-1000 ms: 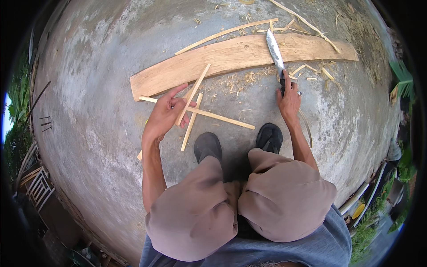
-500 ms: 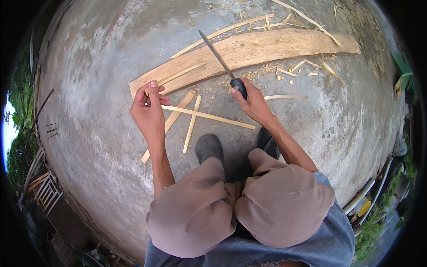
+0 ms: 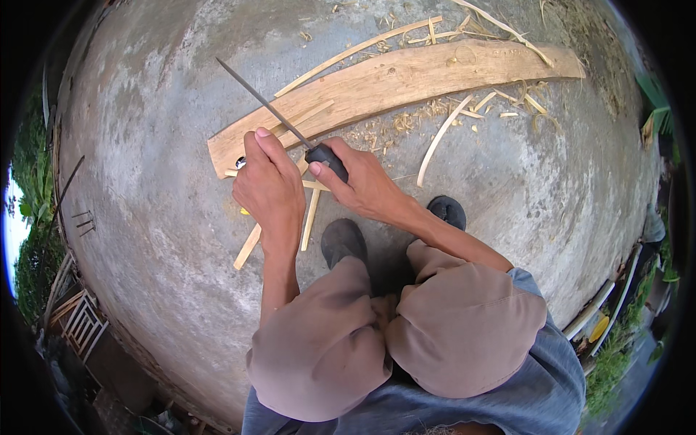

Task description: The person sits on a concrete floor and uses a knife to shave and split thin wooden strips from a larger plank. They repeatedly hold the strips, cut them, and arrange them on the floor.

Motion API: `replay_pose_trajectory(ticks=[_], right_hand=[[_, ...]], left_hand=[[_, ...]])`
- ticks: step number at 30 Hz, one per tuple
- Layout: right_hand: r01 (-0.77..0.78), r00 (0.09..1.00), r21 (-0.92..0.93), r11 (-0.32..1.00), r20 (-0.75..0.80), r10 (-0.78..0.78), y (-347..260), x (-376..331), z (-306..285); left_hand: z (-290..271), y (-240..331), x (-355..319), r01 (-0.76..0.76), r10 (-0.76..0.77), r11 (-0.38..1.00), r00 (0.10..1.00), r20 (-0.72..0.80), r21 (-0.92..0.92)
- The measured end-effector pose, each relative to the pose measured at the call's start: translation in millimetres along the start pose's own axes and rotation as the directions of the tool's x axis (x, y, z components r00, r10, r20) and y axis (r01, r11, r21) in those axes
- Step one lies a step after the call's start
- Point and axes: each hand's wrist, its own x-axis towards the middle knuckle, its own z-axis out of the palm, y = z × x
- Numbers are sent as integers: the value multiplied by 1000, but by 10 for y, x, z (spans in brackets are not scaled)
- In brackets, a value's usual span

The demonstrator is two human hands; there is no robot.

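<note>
My right hand [image 3: 357,177] is wrapped round the black handle of a knife [image 3: 262,101]. Its long thin blade points up and left, passing above the plank and a pale wooden strip. Beside it my left hand [image 3: 272,181] is closed, thumb against forefinger, over the plank's near left end; what it grips, if anything, is hidden. The wooden strip [image 3: 310,114] lies along the long wooden plank [image 3: 406,76], its lower end meeting my left fingers. Under both hands, more strips lie crossed on the ground, such as a pale strip [image 3: 310,220] partly covered by my hands.
Shavings [image 3: 391,129] litter the concrete ground [image 3: 152,217] along the plank. A curved strip [image 3: 441,141] lies right of my hands, and a long strip [image 3: 355,52] beyond the plank. My shoes [image 3: 343,241] stand below the hands. Bent metal rods [image 3: 85,222] stick out at far left.
My right hand has swung the knife left and down beside my left hand. My left hand has moved slightly right and closed. The curved strip at right has turned and lies nearer the plank.
</note>
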Motion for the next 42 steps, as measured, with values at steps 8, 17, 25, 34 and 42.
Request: replay_pose_trajectory(ticks=[8,17,25,34,42], right_hand=[[51,995,-64,997,-87,-57,136,101,226],[79,983,-113,990,-155,-96,223,61,144],[106,986,-134,985,-114,-122,91,10,128],[-13,993,-297,955,-112,-21,409,79,86],[-85,988,-290,953,-146,44,547,95,56]], left_hand=[[-77,-101,79,20,-20,1000,999,27,-9],[-47,-10,33,45,-42,996,998,36,-80],[-45,-14,41,12,-12,992,1000,-6,-126],[-48,-77,93,35,-35,997,999,-9,-63],[-44,-146,94,54,-54,996,999,-4,-69]])
